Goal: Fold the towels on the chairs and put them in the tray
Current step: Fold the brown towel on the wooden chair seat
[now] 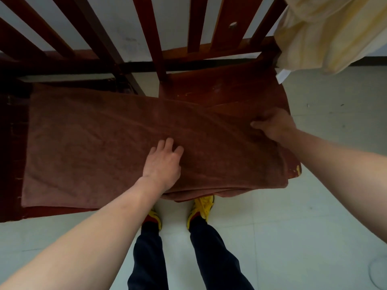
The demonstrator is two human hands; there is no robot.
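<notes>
A brown towel (94, 143) lies spread flat across the seats of the left chair (11, 164) and the right chair (230, 91), which stand side by side. The left hand (162, 164) rests on its middle, fingers relaxed and pressing down, gripping nothing. The right hand (272, 124) clutches the towel's right end (fingers curled round the cloth). A yellow towel (326, 32) hangs over the right chair's back.
</notes>
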